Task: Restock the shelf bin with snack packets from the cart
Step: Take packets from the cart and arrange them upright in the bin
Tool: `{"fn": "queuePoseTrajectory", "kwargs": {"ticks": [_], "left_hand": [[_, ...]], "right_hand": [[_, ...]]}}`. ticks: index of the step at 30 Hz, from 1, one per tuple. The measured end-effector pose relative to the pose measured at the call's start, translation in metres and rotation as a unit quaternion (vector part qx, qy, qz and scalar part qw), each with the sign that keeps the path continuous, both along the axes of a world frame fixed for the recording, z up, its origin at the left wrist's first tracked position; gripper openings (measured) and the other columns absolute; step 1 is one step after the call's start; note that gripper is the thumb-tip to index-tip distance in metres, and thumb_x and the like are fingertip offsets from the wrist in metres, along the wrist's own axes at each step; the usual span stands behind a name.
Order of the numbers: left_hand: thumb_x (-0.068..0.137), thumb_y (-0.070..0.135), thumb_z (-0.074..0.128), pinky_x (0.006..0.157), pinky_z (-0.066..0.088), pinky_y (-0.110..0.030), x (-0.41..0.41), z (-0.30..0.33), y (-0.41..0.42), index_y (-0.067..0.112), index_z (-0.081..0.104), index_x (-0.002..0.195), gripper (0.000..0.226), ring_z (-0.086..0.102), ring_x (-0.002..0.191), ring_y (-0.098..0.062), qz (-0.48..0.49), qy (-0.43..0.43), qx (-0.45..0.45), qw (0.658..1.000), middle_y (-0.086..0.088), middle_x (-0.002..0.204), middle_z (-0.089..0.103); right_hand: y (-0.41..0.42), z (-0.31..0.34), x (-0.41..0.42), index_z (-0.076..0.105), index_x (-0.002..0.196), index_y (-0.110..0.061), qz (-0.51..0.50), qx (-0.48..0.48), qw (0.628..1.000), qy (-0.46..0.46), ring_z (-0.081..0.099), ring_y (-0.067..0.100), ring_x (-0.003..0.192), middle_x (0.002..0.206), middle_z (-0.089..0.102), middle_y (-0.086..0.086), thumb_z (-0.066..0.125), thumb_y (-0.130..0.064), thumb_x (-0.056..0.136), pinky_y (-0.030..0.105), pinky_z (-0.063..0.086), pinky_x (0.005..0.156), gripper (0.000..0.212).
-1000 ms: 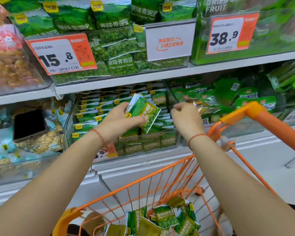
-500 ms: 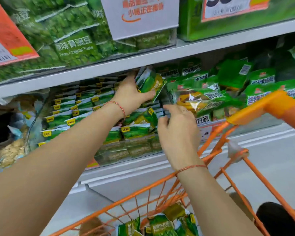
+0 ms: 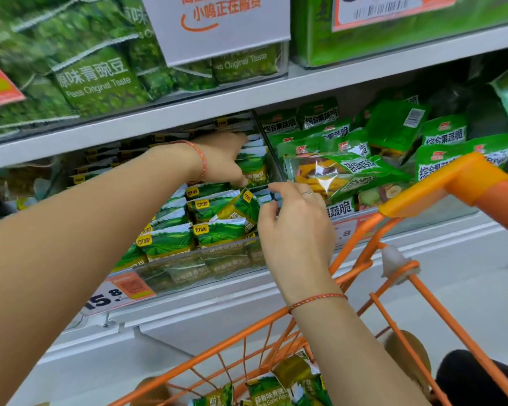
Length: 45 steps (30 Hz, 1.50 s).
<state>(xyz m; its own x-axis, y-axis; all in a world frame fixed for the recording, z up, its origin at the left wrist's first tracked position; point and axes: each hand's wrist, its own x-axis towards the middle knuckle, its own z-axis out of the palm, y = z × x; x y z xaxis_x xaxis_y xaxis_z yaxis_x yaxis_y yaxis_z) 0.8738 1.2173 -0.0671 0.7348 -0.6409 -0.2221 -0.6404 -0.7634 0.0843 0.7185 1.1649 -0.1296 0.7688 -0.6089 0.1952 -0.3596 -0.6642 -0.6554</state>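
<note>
A clear shelf bin [image 3: 188, 266] on the middle shelf holds rows of small green pea snack packets [image 3: 217, 231]. My left hand [image 3: 222, 159] reaches deep into the back right of the bin and grips a green packet [image 3: 254, 168] there. My right hand [image 3: 294, 227] hovers at the bin's right side, fingers loosely curled, fingertips touching a tilted packet [image 3: 242, 208] on the stack. The orange cart [image 3: 393, 285] stands below, with several green packets [image 3: 272, 389] lying in its basket.
To the right, another bin holds larger green mixed-vegetable crisp packets [image 3: 343, 168]. The upper shelf [image 3: 276, 89] carries big pea bags and a white sign [image 3: 217, 24]. The cart handle [image 3: 452, 180] juts in at the right. A price tag [image 3: 118, 293] hangs below the bin.
My left hand has pushed its packet further into the back of the bin. My right hand has stayed at the bin's front right. The view has moved closer to the shelf.
</note>
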Motion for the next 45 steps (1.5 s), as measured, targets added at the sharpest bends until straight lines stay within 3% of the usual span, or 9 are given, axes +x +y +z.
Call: {"fn": "queuePoseTrajectory", "kwargs": {"ticks": [9, 13, 22, 24, 26, 29, 33, 41, 45], "left_hand": [[0.083, 0.028, 0.072, 0.099, 0.036, -0.029, 0.011, -0.014, -0.011, 0.013, 0.029, 0.146, 0.078, 0.040, 0.132, -0.028, 0.048, 0.053, -0.016, 0.997, -0.010, 0.148, 0.037], [0.070, 0.042, 0.081, 0.098, 0.041, -0.033, 0.011, -0.020, 0.009, 0.022, 0.036, 0.139, 0.084, 0.047, 0.127, -0.025, 0.018, -0.077, -0.110, 0.991, -0.005, 0.142, 0.047], [0.092, 0.043, 0.055, 0.073, 0.044, -0.022, -0.023, -0.011, 0.028, 0.018, 0.066, 0.097, 0.028, 0.061, 0.087, -0.016, -0.023, -0.092, -0.308, 0.946, 0.002, 0.091, 0.066], [0.090, 0.043, 0.059, 0.073, 0.044, -0.015, -0.038, -0.006, 0.036, 0.023, 0.070, 0.092, 0.023, 0.061, 0.083, -0.007, -0.066, -0.026, -0.227, 0.971, 0.008, 0.086, 0.068], [0.086, 0.041, 0.064, 0.081, 0.048, -0.024, -0.046, -0.008, 0.043, 0.029, 0.072, 0.095, 0.017, 0.061, 0.086, -0.007, -0.105, -0.026, -0.143, 0.984, 0.010, 0.089, 0.068], [0.082, 0.034, 0.070, 0.084, 0.047, -0.028, -0.048, -0.007, 0.056, 0.033, 0.070, 0.092, 0.009, 0.063, 0.089, -0.009, -0.093, -0.077, -0.141, 0.983, 0.011, 0.086, 0.068], [0.078, 0.030, 0.075, 0.084, 0.048, -0.029, -0.048, 0.003, 0.080, 0.032, 0.063, 0.081, 0.013, 0.063, 0.080, -0.006, -0.039, -0.037, -0.083, 0.995, 0.016, 0.074, 0.065], [0.083, 0.026, 0.066, 0.078, 0.032, -0.027, -0.052, 0.009, 0.073, 0.030, 0.061, 0.082, 0.006, 0.056, 0.085, -0.014, -0.047, -0.089, 0.059, 0.993, 0.020, 0.067, 0.052], [0.085, 0.029, 0.067, 0.075, 0.038, -0.028, -0.049, 0.012, 0.071, 0.028, 0.063, 0.089, 0.006, 0.054, 0.084, -0.015, -0.049, -0.064, 0.069, 0.994, 0.019, 0.069, 0.053]], "right_hand": [[0.000, 0.000, 0.000, 0.054, 0.132, -0.023, 0.001, 0.008, 1.000, -0.011, 0.039, 0.017, 0.123, 0.136, 0.049, -0.003, 0.043, -0.021, 0.095, 0.027, 0.038, 0.078, 0.039], [0.001, 0.000, 0.000, 0.054, 0.131, -0.024, 0.001, 0.007, 1.000, -0.014, 0.039, 0.017, 0.122, 0.135, 0.050, -0.003, 0.043, -0.021, 0.094, 0.027, 0.037, 0.076, 0.038], [0.001, -0.001, 0.000, 0.055, 0.131, -0.022, -0.001, 0.002, 1.000, -0.025, 0.040, 0.019, 0.121, 0.134, 0.051, -0.001, 0.044, -0.020, 0.094, 0.027, 0.035, 0.074, 0.038], [0.000, -0.001, 0.001, 0.055, 0.130, -0.023, -0.004, 0.003, 1.000, -0.025, 0.040, 0.018, 0.122, 0.134, 0.051, -0.002, 0.044, -0.022, 0.095, 0.027, 0.033, 0.074, 0.037], [0.000, -0.001, 0.001, 0.055, 0.130, -0.025, -0.010, 0.003, 1.000, -0.019, 0.039, 0.017, 0.123, 0.135, 0.050, -0.003, 0.044, -0.023, 0.096, 0.025, 0.032, 0.073, 0.036], [0.000, 0.000, 0.000, 0.054, 0.130, -0.025, -0.009, 0.003, 1.000, -0.018, 0.039, 0.017, 0.123, 0.136, 0.050, -0.003, 0.043, -0.022, 0.096, 0.026, 0.035, 0.075, 0.036], [0.001, 0.000, -0.001, 0.054, 0.131, -0.024, 0.000, 0.008, 1.000, -0.023, 0.038, 0.017, 0.124, 0.137, 0.049, -0.002, 0.043, -0.021, 0.096, 0.028, 0.037, 0.075, 0.037], [0.001, -0.001, -0.003, 0.051, 0.134, -0.022, 0.007, -0.013, 1.000, -0.022, 0.038, 0.019, 0.125, 0.138, 0.049, 0.000, 0.043, -0.020, 0.096, 0.031, 0.040, 0.075, 0.039], [-0.001, -0.003, -0.002, 0.049, 0.136, -0.019, 0.013, -0.031, 0.999, -0.013, 0.036, 0.021, 0.127, 0.140, 0.047, 0.003, 0.044, -0.020, 0.096, 0.034, 0.043, 0.078, 0.040]]}}
